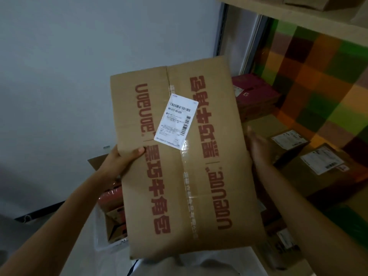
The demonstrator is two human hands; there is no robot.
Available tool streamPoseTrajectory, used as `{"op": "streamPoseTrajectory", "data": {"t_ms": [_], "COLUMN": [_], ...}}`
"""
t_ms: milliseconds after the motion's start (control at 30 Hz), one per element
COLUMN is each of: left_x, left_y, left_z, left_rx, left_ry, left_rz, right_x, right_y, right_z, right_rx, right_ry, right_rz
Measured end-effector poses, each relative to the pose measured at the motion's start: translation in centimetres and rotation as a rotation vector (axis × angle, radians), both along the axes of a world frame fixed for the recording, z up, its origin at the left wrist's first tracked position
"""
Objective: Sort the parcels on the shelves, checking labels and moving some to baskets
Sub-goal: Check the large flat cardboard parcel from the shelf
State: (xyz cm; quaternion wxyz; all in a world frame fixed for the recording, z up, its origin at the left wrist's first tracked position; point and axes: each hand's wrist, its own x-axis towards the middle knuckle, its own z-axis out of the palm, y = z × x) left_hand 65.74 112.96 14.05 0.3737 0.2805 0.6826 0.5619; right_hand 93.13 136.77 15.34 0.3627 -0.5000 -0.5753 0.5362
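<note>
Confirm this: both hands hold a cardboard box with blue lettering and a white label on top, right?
No. The head view shows red lettering, not blue, on the cardboard box. The left hand and right hand do hold it, white label on top.

A pale wall (59,56) stands left of a chequered cloth (318,86).

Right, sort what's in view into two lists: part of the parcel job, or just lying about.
Part of the job: large brown cardboard box with red print; its white shipping label; left hand gripping its edge; right hand at its other side; brown labelled parcels; dark red boxes; pale plastic basket below.
Lying about: chequered green-and-orange backdrop; grey wall.
</note>
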Motion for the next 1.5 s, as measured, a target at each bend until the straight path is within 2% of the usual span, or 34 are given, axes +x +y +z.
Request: {"op": "streamPoseTrajectory", "data": {"t_ms": [67,200,300,367,467,533,633,700,800,900,967,1100,1200,1334,1434,1500], "left_x": [0.4,1.1,0.5,0.0,0.0,0.8,3.0,4.7,6.9,7.9,8.2,6.8,5.3,3.4,2.5,2.2], "left_y": [-0.6,-1.0,-1.6,-1.4,-0.5,0.1,1.8,2.9,3.6,3.3,2.8,2.1,1.3,-0.2,-0.5,-0.8], "left_z": [-0.8,-2.0,-2.0,-2.3,-2.5,-2.6,-2.4,-2.3,-1.0,-0.3,-0.2,-0.7,-0.1,1.0,1.8,2.1], "left_rx": [-0.002,0.008,0.011,0.01,0.044,0.044,-0.054,-0.099,-0.178,-0.288,-0.275,-0.323,-0.245,-0.055,-0.012,0.029], "left_ry": [-0.033,-0.113,-0.197,-0.211,-0.148,-0.068,0.122,0.109,0.006,-0.184,-0.257,-0.302,-0.334,-0.353,-0.359,-0.372], "left_rz": [-0.001,0.051,0.031,0.044,0.12,0.103,0.019,0.027,0.071,0.05,-0.012,-0.034,-0.036,-0.051,-0.064,-0.06], "right_x": [0.1,0.5,1.8,1.8,1.0,0.6,-1.2,-2.4,-3.2,-3.7,-4.3,-6.0,-6.6,-6.2,-5.4,-4.8], "right_y": [-0.8,1.1,1.6,0.8,-0.6,0.2,-0.7,-1.9,-3.6,-4.6,-5.1,-5.5,-5.0,-3.9,-4.2,-3.5], "right_z": [1.6,0.0,0.2,1.9,3.9,2.4,0.9,-0.2,-0.8,-1.5,-1.9,-1.6,-0.5,-1.5,-2.8,-3.0], "right_rx": [-0.059,-0.299,-0.285,-0.355,-0.379,-0.412,-0.37,-0.314,-0.257,-0.269,-0.267,-0.259,-0.205,-0.045,-0.291,-0.331], "right_ry": [0.022,-0.014,-0.057,-0.048,0.017,0.059,0.012,-0.006,0.006,-0.016,-0.051,-0.152,-0.215,-0.145,-0.072,-0.048], "right_rz": [0.062,0.296,0.435,0.426,0.376,0.458,0.556,0.587,0.54,0.516,0.518,0.484,0.536,0.305,0.396,0.369]}}
